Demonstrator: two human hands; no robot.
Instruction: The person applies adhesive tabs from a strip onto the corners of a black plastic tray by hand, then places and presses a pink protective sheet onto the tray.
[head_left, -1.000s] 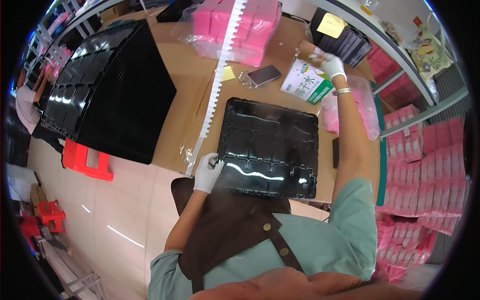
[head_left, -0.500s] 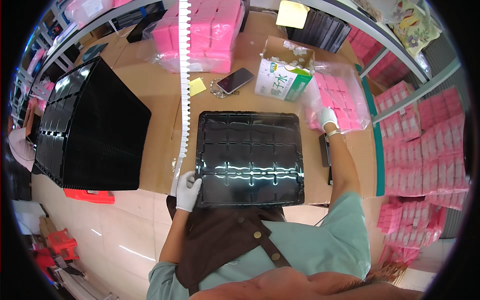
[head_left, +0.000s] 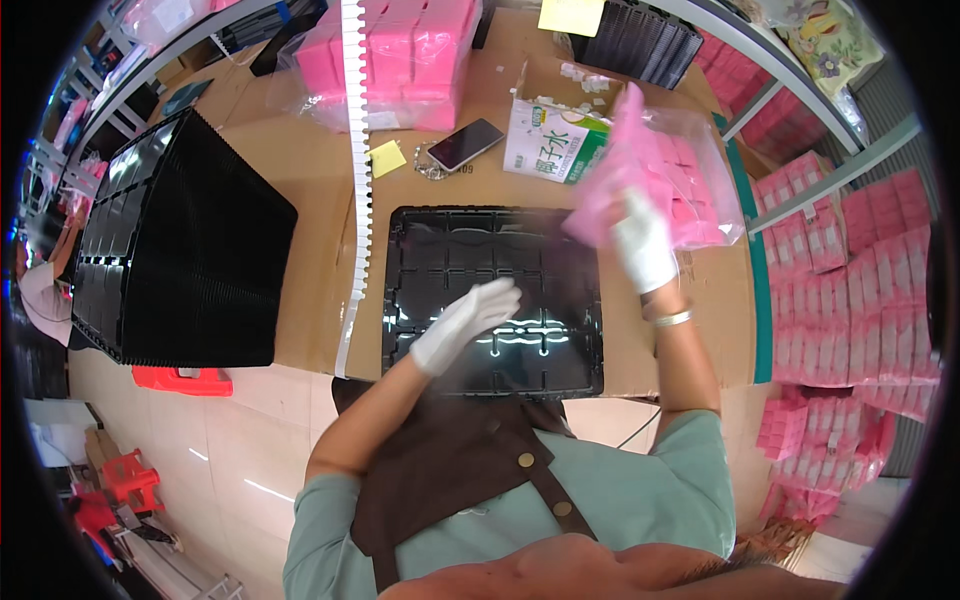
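A black plastic tray (head_left: 430, 262) with shallow compartments lies at the table's front edge. Over its middle hovers my left hand (head_left: 462, 325), white-gloved, fingers stretched out and holding nothing. My right hand (head_left: 645, 248), also gloved, is closed on a pink sheet-like piece (head_left: 612, 165), smeared by motion; its exact kind is hard to make out. That piece is raised beside the tray's far right corner, in front of a carton. Behind my right hand, a clear plastic bag (head_left: 722, 165) contains several pink blocks (head_left: 685, 190).
A tall stack of black trays (head_left: 215, 250) stands at left. Farther back are a bagged pink pile (head_left: 415, 60), a phone (head_left: 466, 145), a yellow note (head_left: 386, 158) and an open carton (head_left: 545, 140) with white bits. A white notched strip (head_left: 357, 200) crosses the table. Metal shelving (head_left: 800, 80) borders the right.
My right hand has lifted a pink piece from the plastic bag and moved slightly left. My left hand has left the tray's left edge and come over its middle.
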